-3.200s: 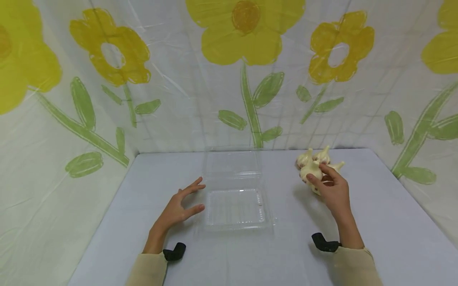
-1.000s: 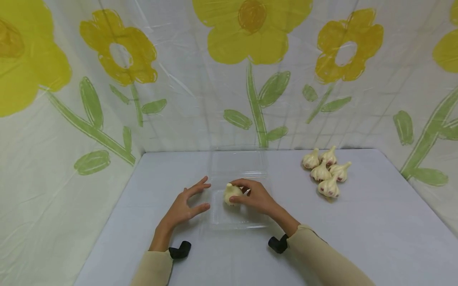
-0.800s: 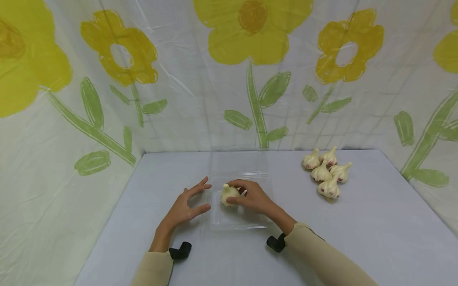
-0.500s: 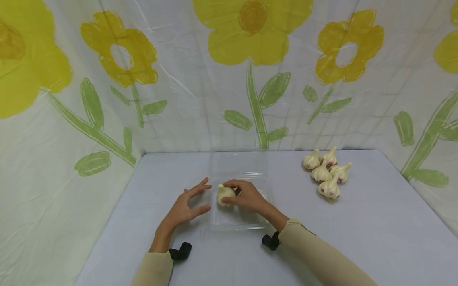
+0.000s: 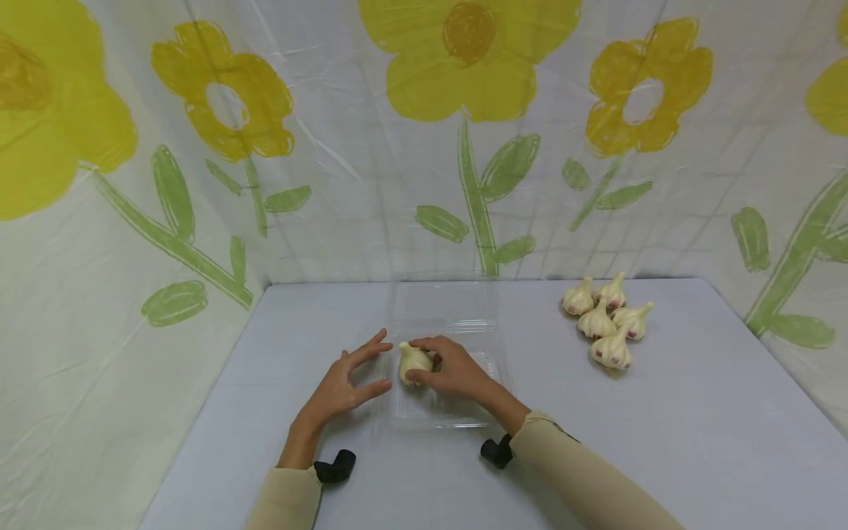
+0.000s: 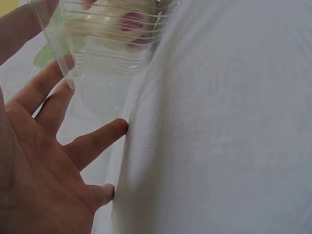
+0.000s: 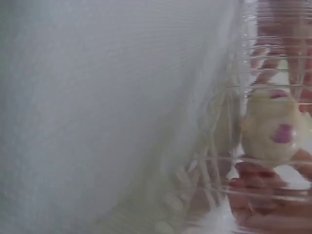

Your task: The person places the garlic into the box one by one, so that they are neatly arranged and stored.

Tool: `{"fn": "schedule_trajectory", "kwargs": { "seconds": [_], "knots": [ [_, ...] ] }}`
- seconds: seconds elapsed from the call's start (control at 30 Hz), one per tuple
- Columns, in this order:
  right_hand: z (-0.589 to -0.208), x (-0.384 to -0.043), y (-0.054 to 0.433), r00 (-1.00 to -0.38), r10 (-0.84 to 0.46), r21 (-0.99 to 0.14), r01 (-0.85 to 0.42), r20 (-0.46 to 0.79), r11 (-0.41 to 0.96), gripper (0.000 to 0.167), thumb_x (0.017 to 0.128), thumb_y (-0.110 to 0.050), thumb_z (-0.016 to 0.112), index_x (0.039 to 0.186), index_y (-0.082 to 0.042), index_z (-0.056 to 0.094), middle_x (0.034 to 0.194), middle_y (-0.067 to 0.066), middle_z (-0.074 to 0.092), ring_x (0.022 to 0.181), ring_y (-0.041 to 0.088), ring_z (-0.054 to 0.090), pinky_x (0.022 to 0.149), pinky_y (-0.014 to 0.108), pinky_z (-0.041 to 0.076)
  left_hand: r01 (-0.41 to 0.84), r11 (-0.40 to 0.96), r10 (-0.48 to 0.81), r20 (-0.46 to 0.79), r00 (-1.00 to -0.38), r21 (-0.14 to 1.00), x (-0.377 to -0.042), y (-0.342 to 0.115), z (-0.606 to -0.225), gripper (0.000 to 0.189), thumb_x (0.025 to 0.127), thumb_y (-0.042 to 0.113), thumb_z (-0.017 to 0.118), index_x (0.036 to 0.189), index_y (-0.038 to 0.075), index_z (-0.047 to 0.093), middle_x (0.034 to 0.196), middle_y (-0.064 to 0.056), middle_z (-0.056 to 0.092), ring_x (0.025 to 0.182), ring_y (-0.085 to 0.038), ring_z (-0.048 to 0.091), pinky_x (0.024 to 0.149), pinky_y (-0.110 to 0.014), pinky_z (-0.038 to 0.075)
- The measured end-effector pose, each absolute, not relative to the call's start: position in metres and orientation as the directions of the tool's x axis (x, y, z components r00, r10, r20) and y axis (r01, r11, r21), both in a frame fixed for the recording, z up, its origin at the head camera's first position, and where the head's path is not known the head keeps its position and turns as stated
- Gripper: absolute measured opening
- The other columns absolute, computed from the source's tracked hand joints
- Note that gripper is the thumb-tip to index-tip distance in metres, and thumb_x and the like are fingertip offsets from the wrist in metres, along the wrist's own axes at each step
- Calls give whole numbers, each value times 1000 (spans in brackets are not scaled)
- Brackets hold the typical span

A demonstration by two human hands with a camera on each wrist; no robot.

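Flowered sheet (image 5: 318, 228) backs bench (image 5: 570, 397); right hand (image 5: 456, 366) pinches garlic bulb (image 5: 411, 359), neck up, inside clear container (image 5: 444, 424), while left hand (image 5: 334, 386), fingers spread, waits just left, seemingly to steady thin plastic.

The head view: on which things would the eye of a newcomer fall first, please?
First come the large yellow flowers on the pale backdrop behind the table. Next, the right hand holds a garlic bulb inside the open clear box, at its left side, near the left hand. Five more garlic bulbs sit clustered toward the table's far right corner.
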State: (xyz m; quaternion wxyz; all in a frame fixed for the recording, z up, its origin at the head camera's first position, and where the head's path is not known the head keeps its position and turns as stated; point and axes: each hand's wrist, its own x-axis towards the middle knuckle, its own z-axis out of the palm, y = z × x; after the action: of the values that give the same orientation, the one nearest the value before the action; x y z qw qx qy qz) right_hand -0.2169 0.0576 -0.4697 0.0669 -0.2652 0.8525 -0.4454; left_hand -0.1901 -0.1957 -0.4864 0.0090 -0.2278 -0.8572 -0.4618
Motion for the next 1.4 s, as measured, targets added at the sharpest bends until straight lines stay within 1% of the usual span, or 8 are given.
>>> {"fn": "schedule_trajectory", "kwargs": {
  "seconds": [0.1, 0.23, 0.47, 0.53, 0.7, 0.93, 1.2, 1.4],
  "knots": [
    [-469, -216, 60, -862, -500, -809, -351, 81, 473, 55, 90, -24, 75, 141, -9, 60, 125, 12, 66, 96, 20, 64, 84, 33, 55, 400, 469, 384, 225, -895, 788, -190, -195, -487, 59, 90, 29, 77, 145, 17, 58, 166, 3, 35, 151, -33, 38, 116, -80, -1],
    [-469, -217, 61, -869, -491, -820, -323, 60, 472, 55, 87, -19, 74, 139, -7, 60, 130, 11, 65, 95, 19, 64, 85, 33, 55, 397, 467, 381, 225, -897, 790, -190, -195, -487, 59, 90, 30, 77, 145, 17, 58, 166, 4, 35, 151, -33, 38, 117, -79, -1],
    [-471, -217, 60, -883, -461, -808, -336, 91, 484, 51, 89, -22, 79, 134, -6, 62, 129, 8, 69, 95, 21, 66, 84, 31, 56, 402, 460, 386, 229, -894, 792, -190, -196, -487, 59, 90, 27, 77, 145, 15, 58, 166, 3, 35, 151, -34, 38, 116, -80, -2],
    [-472, -217, 59, -883, -458, -806, -345, 104, 481, 51, 89, -23, 80, 134, -6, 62, 129, 9, 69, 95, 23, 67, 84, 33, 57, 402, 456, 387, 230, -893, 794, -189, -196, -487, 58, 90, 26, 77, 144, 15, 58, 166, 3, 35, 151, -34, 37, 116, -81, -2],
    [-474, -216, 58, -870, -470, -787, -391, 146, 478, 52, 88, -22, 81, 134, -4, 63, 124, 14, 70, 94, 28, 68, 83, 40, 59, 401, 458, 388, 227, -893, 793, -189, -197, -488, 58, 90, 28, 77, 144, 16, 58, 166, 2, 35, 152, -34, 35, 115, -82, -1],
    [-472, -218, 58, -879, -457, -762, -390, 140, 517, 55, 88, -27, 81, 136, -7, 63, 122, 13, 69, 94, 26, 68, 81, 31, 56, 408, 457, 390, 234, -891, 790, -191, -196, -488, 59, 91, 31, 77, 144, 15, 58, 166, 3, 35, 150, -35, 39, 115, -81, -2],
    [-473, -219, 59, -884, -447, -766, -379, 135, 519, 57, 89, -29, 80, 138, -7, 61, 123, 13, 69, 94, 24, 68, 82, 34, 58, 399, 469, 384, 225, -895, 788, -191, -195, -488, 58, 91, 30, 76, 144, 15, 58, 166, 3, 35, 151, -34, 37, 115, -82, -1],
    [-471, -219, 60, -889, -439, -766, -372, 131, 525, 57, 90, -30, 80, 138, -8, 61, 124, 13, 69, 93, 22, 69, 82, 35, 59, 407, 469, 387, 232, -892, 784, -190, -195, -486, 58, 91, 29, 76, 144, 14, 58, 166, 3, 35, 150, -34, 40, 116, -81, -1]
  ]
}}
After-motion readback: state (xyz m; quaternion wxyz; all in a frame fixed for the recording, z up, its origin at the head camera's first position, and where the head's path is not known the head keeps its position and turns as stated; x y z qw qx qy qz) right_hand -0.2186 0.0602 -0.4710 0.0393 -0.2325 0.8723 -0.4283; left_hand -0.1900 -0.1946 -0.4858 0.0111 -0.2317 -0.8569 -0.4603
